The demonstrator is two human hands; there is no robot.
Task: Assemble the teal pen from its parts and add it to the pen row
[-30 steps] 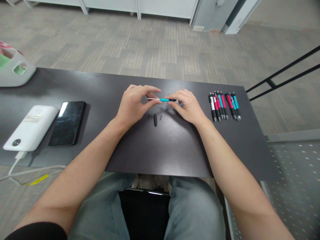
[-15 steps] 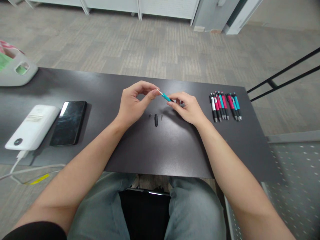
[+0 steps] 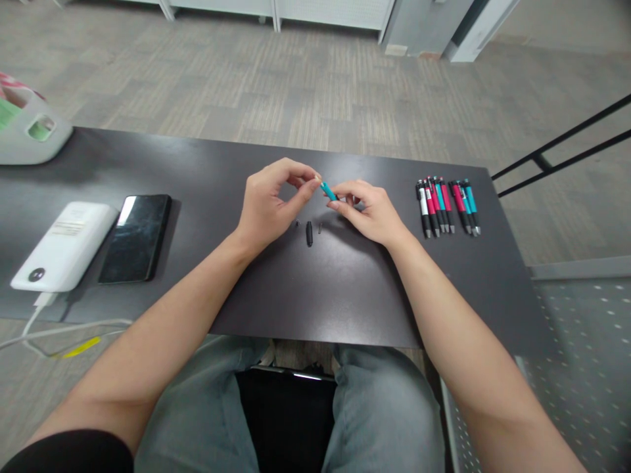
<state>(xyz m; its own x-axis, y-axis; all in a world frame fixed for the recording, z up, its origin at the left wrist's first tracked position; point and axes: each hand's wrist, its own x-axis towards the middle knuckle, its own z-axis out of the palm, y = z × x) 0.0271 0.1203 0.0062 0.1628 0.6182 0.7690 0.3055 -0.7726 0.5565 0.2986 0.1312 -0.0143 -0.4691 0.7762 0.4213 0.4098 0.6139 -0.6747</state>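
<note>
My right hand [image 3: 367,209] pinches a teal pen barrel [image 3: 328,191] that slants over the dark table. At the barrel's upper left end, my left hand [image 3: 271,203] is closed on a thin pale pen refill [image 3: 319,179], of which only a short bit shows. Below the hands lie a black pen grip [image 3: 309,234], a small spring [image 3: 320,228] to its right and a tiny part [image 3: 297,223] to its left, too small to name.
Several pens [image 3: 446,207] in white, red and teal lie in two groups at the right. On the left are a black phone [image 3: 135,240], a white power bank [image 3: 64,246] with a cable, and a white basket [image 3: 54,141] at the far edge of the table [image 3: 315,302].
My left fingertips have come closer to the barrel's end, and less of the pale refill shows between them and the barrel. The view has tilted slightly; the loose parts stay put.
</note>
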